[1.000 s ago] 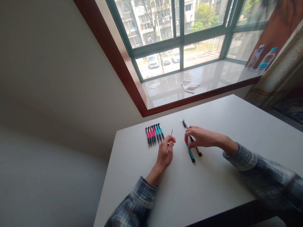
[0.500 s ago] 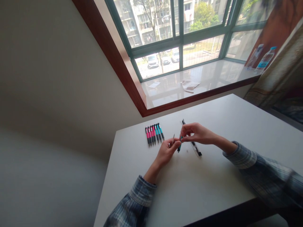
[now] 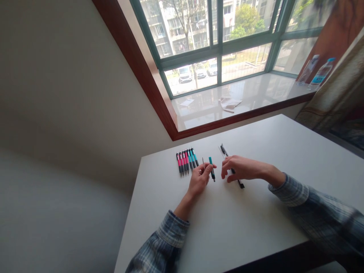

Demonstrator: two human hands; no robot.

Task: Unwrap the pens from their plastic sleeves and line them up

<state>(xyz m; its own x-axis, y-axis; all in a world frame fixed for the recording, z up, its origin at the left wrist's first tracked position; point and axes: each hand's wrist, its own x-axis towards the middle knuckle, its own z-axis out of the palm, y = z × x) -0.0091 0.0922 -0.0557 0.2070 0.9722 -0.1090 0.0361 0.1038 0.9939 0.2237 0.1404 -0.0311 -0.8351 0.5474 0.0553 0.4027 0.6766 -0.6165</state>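
Note:
Near the middle of the white table (image 3: pixel 170 227), my left hand (image 3: pixel 200 180) pinches a teal and black pen barrel (image 3: pixel 212 169) between thumb and fingers. A thin pointed piece (image 3: pixel 203 163) also stands up from its fingers. To the right, my right hand (image 3: pixel 237 168) hovers with bent, parted fingers over black and clear pen parts (image 3: pixel 241 184); no object shows in its grip, though the hand hides part of those pieces. Pink and black pens (image 3: pixel 182 163) and teal and black pens (image 3: pixel 195 157) lie in a row left of my hands.
Behind the table, a window sill (image 3: pixel 199 115) bears a crumpled cloth or paper (image 3: pixel 229 104) and a flat white sheet (image 3: pixel 187 102). Two clear bottles (image 3: pixel 321 74) (image 3: pixel 308 70) stand at its right end, beside a curtain (image 3: pixel 321 91).
My right hand has moved right, away from my left hand, and its fingers have parted. The teal barrel stays in my left hand, now more exposed. The view has shifted slightly.

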